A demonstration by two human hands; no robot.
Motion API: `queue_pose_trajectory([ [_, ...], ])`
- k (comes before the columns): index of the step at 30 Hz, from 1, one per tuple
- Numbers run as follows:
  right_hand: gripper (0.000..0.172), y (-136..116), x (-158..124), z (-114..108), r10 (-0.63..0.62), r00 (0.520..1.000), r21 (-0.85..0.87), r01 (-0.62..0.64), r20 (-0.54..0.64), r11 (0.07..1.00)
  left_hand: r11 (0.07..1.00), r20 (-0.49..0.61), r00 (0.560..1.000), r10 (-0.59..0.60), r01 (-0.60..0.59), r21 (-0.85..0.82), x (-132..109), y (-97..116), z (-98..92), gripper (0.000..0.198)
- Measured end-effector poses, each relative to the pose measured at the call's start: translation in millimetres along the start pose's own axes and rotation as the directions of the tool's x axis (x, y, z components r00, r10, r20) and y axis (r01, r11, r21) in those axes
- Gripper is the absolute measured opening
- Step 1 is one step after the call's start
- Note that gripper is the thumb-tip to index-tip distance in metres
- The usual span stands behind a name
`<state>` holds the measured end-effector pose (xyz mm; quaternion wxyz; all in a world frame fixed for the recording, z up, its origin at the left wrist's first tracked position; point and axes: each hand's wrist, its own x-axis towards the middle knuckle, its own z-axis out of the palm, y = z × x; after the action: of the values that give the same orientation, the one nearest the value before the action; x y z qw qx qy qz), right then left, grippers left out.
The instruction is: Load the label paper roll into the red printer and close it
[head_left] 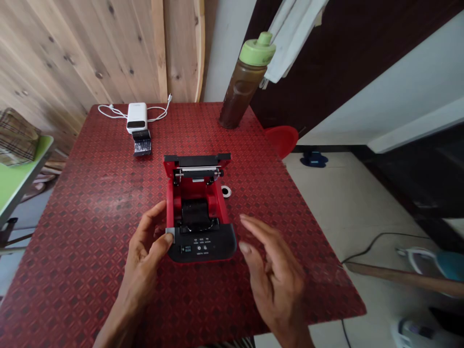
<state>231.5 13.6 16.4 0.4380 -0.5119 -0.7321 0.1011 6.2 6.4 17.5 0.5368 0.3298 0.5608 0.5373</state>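
A small red and black label printer (203,244) sits on the table in front of me, its lid (197,162) raised at the back. Inside its red bay lies a black roll (195,212). My left hand (147,251) grips the printer's front left corner, thumb on top and fingers along the side. To the right of the printer, my right hand (273,275) hangs apart from it, thumb and fingers spread with nothing between them. Just behind the printer's right side is a white ring-shaped roll (225,192) with a dark centre, partly hidden.
The table (101,212) has a red patterned top. At its back stand a white power bank (137,116) with a white cable (159,115) and a dark crinkled strip (142,143), and a green-capped bottle (242,84). A red stool (282,140) is beyond the right edge.
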Motion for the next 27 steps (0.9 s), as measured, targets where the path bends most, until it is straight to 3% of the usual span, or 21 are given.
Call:
queue_pose_trajectory([
  [2,0.031,-1.9,29.6,-1.4,-0.139,0.990,-0.013,0.139,0.017,0.990,1.000,0.007,1.000,0.004,-0.004,0.003,0.0,0.0,-1.4,0.055],
  [4,0.031,-5.3,58.3,5.1,-0.265,0.956,0.023,0.265,0.127,0.964,1.000,0.013,1.000,0.008,-0.008,-0.004,0.0,-0.2,-2.7,0.055],
  [6,0.029,-9.9,81.2,17.8,-0.344,0.889,0.023,0.354,0.301,0.935,1.000,0.026,1.000,0.013,-0.013,-0.009,0.1,-1.0,-3.9,0.054],
  [10,0.022,-18.9,104.8,48.1,-0.254,0.739,-0.099,0.397,0.623,0.912,0.999,0.053,0.998,0.034,-0.034,-0.012,0.4,-3.1,-6.1,0.053],
  [16,0.024,-23.0,117.3,66.9,-0.193,0.670,-0.197,0.460,0.717,0.866,1.000,0.053,0.999,0.012,-0.010,-0.026,0.4,-5.8,-8.3,0.053],
  [21,0.024,-32.2,119.4,55.5,-0.183,0.697,-0.224,0.451,0.693,0.864,1.000,0.039,0.999,0.021,-0.021,0.005,1.7,-3.4,-6.9,0.054],
  [25,0.016,-42.5,109.2,32.5,-0.300,0.781,-0.230,0.486,0.548,0.843,0.999,0.011,0.999,0.040,-0.040,0.034,1.3,2.0,-2.7,0.051],
  [27,0.014,-42.2,103.0,13.7,-0.331,0.844,-0.186,0.438,0.423,0.880,1.000,-0.002,1.000,0.015,-0.015,0.026,0.1,3.9,-0.7,0.051],
])
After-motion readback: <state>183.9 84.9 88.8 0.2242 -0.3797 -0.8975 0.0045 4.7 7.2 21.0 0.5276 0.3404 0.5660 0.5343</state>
